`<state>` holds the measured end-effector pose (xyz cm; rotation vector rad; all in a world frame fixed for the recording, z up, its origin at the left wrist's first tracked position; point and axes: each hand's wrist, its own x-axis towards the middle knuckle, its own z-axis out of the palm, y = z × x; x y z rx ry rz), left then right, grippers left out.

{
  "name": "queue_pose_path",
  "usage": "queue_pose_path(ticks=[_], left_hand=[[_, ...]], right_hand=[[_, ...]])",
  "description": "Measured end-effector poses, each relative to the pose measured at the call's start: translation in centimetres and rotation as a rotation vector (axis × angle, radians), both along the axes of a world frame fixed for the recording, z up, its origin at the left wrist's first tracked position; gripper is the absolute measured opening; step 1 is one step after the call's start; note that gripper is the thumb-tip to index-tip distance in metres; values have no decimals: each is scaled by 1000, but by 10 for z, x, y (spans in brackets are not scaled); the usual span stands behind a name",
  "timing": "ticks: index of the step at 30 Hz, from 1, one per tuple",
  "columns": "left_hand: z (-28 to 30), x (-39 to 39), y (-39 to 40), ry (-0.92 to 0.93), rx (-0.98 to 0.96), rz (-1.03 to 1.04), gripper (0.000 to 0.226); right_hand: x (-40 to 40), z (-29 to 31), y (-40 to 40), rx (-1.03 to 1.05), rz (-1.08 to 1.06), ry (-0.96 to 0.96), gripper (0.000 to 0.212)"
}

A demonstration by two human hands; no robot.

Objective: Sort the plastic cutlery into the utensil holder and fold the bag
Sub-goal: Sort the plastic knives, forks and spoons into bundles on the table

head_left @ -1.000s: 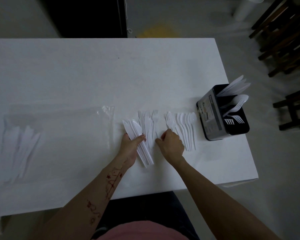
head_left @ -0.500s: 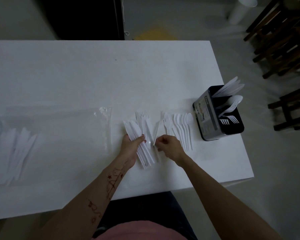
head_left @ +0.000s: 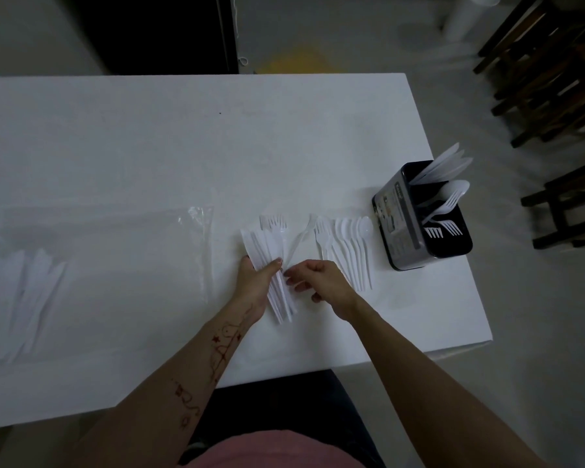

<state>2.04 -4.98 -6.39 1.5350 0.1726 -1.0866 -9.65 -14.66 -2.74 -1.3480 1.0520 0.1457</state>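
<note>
Fingers of the left hand [head_left: 254,282] curl round a fanned bunch of knives [head_left: 267,251], thumb across the top; right hand [head_left: 321,280] pinches the handle end of a single fork [head_left: 301,236] just beside that bunch, other fingers loosely bent; fork's long axis runs away from the person, tines at the far end, tilted right toward the holder [head_left: 406,228]; right hand is the nearer one to the holder, which stands at the table's [head_left: 183,146] right edge with spoons, forks and knives already upright in it; row of spoons [head_left: 355,251] lies between hand and holder; all cutlery thin, white, glossy plastic; clear crinkly bag [head_left: 115,251] lies flat to the left, unfolded, some knives apparently inside.
</note>
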Motion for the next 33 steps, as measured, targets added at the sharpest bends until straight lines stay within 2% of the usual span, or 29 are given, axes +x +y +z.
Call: queue_pose_path(ticks=[2, 4, 8, 12, 15, 19, 22, 24, 26, 28, 33], left_hand=[[-1, -1, 0, -3, 7, -31, 54], [-1, -4, 1, 3, 8, -36, 49], [4, -6, 3, 13, 20, 19, 40], [7, -1, 11, 42, -10, 28, 35], [11, 2, 15, 64, -50, 43, 27], [11, 5, 18, 80, -81, 74, 14], [12, 5, 19, 104, -94, 98, 15], [14, 6, 20, 124, -116, 107, 20], [15, 7, 23, 122, -137, 87, 26], [15, 8, 25, 96, -135, 62, 27], [15, 12, 30, 85, -142, 76, 23]], right_hand=[[6, -3, 1, 9, -77, 33, 33], [12, -8, 2, -83, -128, 88, 40], [31, -18, 5, -411, -114, 282, 38], [41, -20, 2, -527, -84, 420, 38], [32, -22, -2, -564, -44, 423, 24], [10, -20, -10, -596, -125, 452, 24], [2, -19, -8, -644, -146, 419, 25], [6, -19, -1, -661, -79, 332, 23], [17, -24, 9, -632, 44, 252, 25], [27, -29, 18, -567, 81, 219, 26], [28, -33, 15, -445, -104, 225, 19]])
